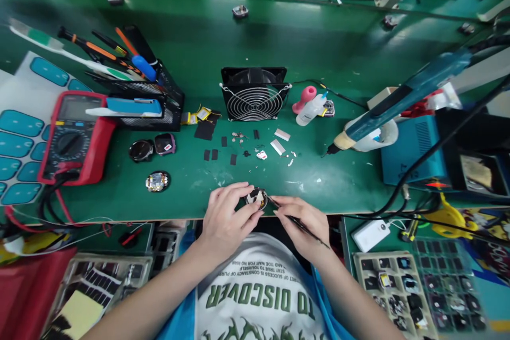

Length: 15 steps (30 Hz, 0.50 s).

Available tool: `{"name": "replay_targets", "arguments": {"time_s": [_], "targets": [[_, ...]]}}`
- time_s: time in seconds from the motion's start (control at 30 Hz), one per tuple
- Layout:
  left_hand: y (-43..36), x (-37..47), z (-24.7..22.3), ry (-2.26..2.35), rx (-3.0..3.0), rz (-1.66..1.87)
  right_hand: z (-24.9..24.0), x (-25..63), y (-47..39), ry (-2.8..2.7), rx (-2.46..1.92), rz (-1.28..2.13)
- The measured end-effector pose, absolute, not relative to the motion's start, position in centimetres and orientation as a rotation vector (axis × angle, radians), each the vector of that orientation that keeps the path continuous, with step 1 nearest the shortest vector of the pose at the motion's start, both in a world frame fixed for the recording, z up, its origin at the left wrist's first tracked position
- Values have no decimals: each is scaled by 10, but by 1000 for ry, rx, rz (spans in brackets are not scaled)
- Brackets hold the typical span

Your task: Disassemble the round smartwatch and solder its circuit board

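Near the front edge of the green bench, my left hand (229, 218) grips a small round watch case (257, 199) by its rim, between thumb and fingers. Its inside faces up, showing a pale piece and a bit of yellow. In my right hand (305, 223) are slim dark tweezers (297, 220), their tip at the case's right rim. Whether the tip grips anything is too small to tell. Beyond my hands lie small black pads (233, 159), pale strips (278, 147) and a tiny white-and-red part (262, 155). An opened round watch (157, 181) rests to the left.
A black fan (255, 95) stands at the back. Left are a red multimeter (74, 138), a mesh tool holder (169, 101) and two watches (153, 147). Right are a white bottle (312, 110), a blue-handled electric screwdriver (398, 101) and cables. Parts trays (394, 287) sit below the bench.
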<state>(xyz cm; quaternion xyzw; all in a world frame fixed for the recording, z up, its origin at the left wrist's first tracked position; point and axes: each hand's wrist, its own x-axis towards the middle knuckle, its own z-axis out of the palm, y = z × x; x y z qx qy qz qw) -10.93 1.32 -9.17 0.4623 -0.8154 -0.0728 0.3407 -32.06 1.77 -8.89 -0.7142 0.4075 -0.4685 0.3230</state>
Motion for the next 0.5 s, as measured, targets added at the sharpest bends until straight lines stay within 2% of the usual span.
{"name": "replay_targets", "arguments": {"time_s": [0.5], "targets": [[12,-109,-91,-2132,1227,-194,-94,-314,21,1079,-2016,-1298]]}}
